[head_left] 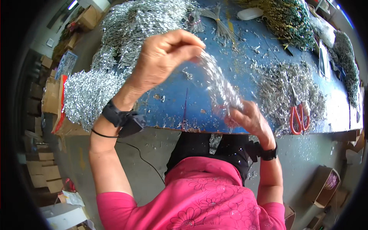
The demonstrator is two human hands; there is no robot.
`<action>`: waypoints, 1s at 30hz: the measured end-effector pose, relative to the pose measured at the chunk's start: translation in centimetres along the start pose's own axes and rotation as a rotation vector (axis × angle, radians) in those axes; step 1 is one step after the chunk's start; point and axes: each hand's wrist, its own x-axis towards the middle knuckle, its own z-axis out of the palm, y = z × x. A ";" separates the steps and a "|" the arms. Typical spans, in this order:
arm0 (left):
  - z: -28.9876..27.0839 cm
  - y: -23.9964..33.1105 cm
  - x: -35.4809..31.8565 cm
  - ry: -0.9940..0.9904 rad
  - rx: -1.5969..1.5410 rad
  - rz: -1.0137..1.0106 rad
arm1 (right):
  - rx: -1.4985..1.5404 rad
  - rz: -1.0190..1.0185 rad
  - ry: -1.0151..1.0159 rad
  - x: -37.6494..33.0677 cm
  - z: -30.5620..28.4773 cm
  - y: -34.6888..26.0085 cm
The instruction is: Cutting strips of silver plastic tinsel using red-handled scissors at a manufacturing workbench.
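A bunch of silver tinsel strands (217, 78) stretches slantwise between my hands above the blue table (172, 105). My left hand (163, 57) is raised and pinches its upper end between thumb and fingers. Lower and nearer the table's front edge, my right hand (247, 117) is closed around the other end; motion smears its fingertips a little. To the right of that hand, red-handled scissors (299, 115) lie on a heap of silver tinsel clippings (283, 90). Thick piles of silver tinsel (142, 27) cover the table's left and far-left side, one hanging over its edge (90, 97).
At the back lie a tied bundle of thin grey stems (221, 25), a white oval object (250, 14) and a green-gold tinsel pile (287, 23). Silver scraps are scattered across the tabletop. Cardboard boxes stand on the floor at left (42, 168) and right (326, 186).
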 end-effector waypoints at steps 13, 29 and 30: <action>0.8 2.7 -1.3 0.057 0.208 0.183 | -0.466 -0.150 0.511 -4.3 0.5 0.5; -0.8 1.1 0.1 0.156 0.205 0.116 | 0.041 0.091 0.127 -4.3 -0.4 1.5; -0.9 0.9 0.1 0.159 0.186 0.110 | 0.041 0.092 0.130 -4.3 -0.5 1.8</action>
